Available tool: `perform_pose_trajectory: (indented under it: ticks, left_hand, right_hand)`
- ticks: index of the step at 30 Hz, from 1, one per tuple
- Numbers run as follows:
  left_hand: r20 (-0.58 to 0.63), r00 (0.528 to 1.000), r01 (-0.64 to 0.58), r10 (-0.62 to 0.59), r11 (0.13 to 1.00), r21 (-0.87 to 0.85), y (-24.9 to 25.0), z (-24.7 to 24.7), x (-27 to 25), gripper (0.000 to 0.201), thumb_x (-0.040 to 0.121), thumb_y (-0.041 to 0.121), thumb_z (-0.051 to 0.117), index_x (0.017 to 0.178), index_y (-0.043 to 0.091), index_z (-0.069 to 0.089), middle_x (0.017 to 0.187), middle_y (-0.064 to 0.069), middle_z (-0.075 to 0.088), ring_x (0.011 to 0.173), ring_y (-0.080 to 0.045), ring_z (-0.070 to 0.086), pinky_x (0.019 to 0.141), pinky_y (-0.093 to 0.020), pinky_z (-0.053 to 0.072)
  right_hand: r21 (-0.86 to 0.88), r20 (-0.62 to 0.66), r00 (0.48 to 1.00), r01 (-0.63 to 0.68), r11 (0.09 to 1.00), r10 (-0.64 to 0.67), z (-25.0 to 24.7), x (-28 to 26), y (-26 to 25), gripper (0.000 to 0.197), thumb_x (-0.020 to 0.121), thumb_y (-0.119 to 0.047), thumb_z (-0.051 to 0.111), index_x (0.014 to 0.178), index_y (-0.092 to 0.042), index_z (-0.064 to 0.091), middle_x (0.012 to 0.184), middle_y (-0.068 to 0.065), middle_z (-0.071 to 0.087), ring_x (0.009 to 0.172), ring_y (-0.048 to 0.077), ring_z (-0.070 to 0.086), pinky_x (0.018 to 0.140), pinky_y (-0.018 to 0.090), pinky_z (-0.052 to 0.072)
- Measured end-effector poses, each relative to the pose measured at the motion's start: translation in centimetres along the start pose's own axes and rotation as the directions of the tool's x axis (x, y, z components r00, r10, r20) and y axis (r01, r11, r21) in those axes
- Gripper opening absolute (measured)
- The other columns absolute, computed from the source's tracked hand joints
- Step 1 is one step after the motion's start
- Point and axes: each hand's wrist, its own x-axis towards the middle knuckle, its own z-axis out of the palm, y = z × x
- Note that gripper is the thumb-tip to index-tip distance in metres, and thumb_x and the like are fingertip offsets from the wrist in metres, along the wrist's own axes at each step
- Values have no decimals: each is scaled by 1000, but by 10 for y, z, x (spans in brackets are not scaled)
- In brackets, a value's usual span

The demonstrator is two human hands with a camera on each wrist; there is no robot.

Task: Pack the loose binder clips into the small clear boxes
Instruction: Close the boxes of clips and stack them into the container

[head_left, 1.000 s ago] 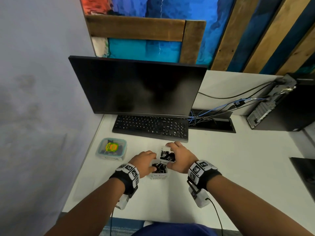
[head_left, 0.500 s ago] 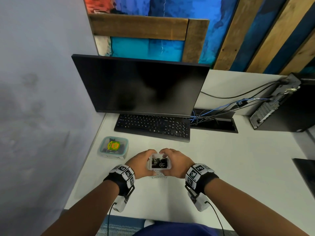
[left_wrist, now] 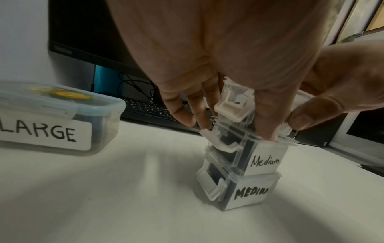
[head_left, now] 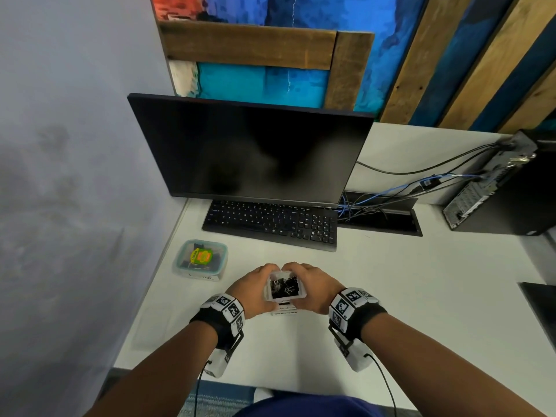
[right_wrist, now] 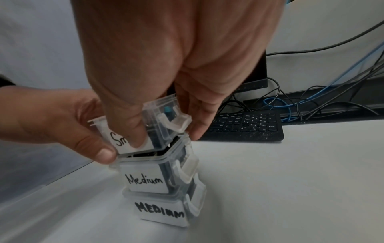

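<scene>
Three small clear boxes with black binder clips inside stand stacked on the white desk. The bottom box is labelled MEDIUM, and so is the middle box. The top box, whose label starts "Sm", sits slightly tilted on the middle one. My left hand grips the top box from the left and my right hand from the right. My right thumb covers part of its label. In the left wrist view the top box shows between my fingers, above the middle box.
A larger lidded container labelled LARGE stands to the left of the stack. A black keyboard and a dark monitor lie behind. Cables and a computer case are at the back right.
A second ago my right hand held the small box apart, behind the stack, while my left hand rested on the stack. Now both hands hold it on top of the stack.
</scene>
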Motion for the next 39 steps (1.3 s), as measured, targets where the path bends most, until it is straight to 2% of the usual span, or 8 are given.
perform_pose_trajectory:
  ticks: [5, 10, 15, 21, 26, 32, 36, 39]
  left_hand:
    - [18, 1000, -1, 1, 1000, 1, -2, 1, 0, 78, 66, 37, 82, 128, 37, 35, 124, 13, 49, 109, -11, 54, 92, -35, 51]
    - [-24, 1000, -5, 4, 1000, -21, 1, 6, -4, 79, 69, 41, 82, 133, 34, 37, 128, 12, 48, 113, -10, 51, 96, -32, 48]
    - [-76, 997, 29, -22, 996, 89, 8, 7, -4, 71, 71, 43, 78, 131, 32, 42, 130, 12, 51, 113, -12, 54, 94, -32, 47]
    - [-15, 999, 37, -36, 988, 153, 14, -1, 2, 67, 68, 47, 80, 124, 30, 46, 124, 12, 56, 108, -13, 56, 90, -33, 49]
    - [29, 999, 20, -23, 993, 117, 17, -5, 1, 76, 69, 39, 81, 132, 36, 37, 120, 9, 56, 107, -15, 56, 90, -36, 50]
    - [82, 997, -2, -14, 982, 187, 17, -1, -4, 94, 62, 41, 85, 137, 36, 28, 130, 10, 48, 113, -15, 54, 95, -39, 49]
    - [36, 999, 23, -31, 977, 212, 18, 4, -5, 81, 65, 38, 83, 128, 37, 31, 127, 8, 51, 108, -16, 57, 90, -37, 51]
    - [-5, 999, 35, -35, 980, 195, 20, 10, -6, 75, 68, 35, 81, 126, 33, 34, 130, 8, 48, 110, -15, 55, 89, -35, 50]
  right_hand:
    - [-31, 24, 1000, -19, 999, 20, -3, 0, 4, 68, 73, -27, 77, 133, -22, 45, 117, 1, 61, 104, 21, 60, 88, 34, 52]
    - [-34, 36, 999, -21, 999, 22, -4, 3, 5, 64, 73, -25, 79, 130, -21, 50, 117, 2, 60, 102, 19, 58, 86, 29, 49]
    - [-28, 66, 998, -16, 999, 18, -7, 6, 6, 64, 72, -26, 80, 129, -17, 51, 116, 4, 59, 101, 21, 58, 86, 29, 49]
    - [-13, 101, 993, -53, 999, 54, -10, 6, 8, 64, 71, -30, 82, 127, -24, 52, 113, 1, 63, 100, 21, 60, 90, 36, 52]
    - [1, 116, 992, -45, 999, 45, -8, 1, 9, 79, 72, -22, 83, 138, -22, 40, 122, 0, 61, 105, 21, 60, 93, 36, 52]
    - [65, 65, 996, -72, 995, 68, 2, -10, 20, 78, 71, -23, 84, 135, -22, 41, 118, 1, 64, 102, 21, 63, 90, 37, 55]
    - [87, 51, 996, -75, 993, 71, 7, -12, 22, 90, 68, -17, 86, 142, -23, 35, 122, 2, 63, 105, 21, 63, 92, 36, 53]
    - [113, 9, 996, -85, 990, 85, 10, -12, 23, 87, 68, -15, 85, 140, -21, 36, 120, 4, 64, 105, 22, 63, 90, 36, 54]
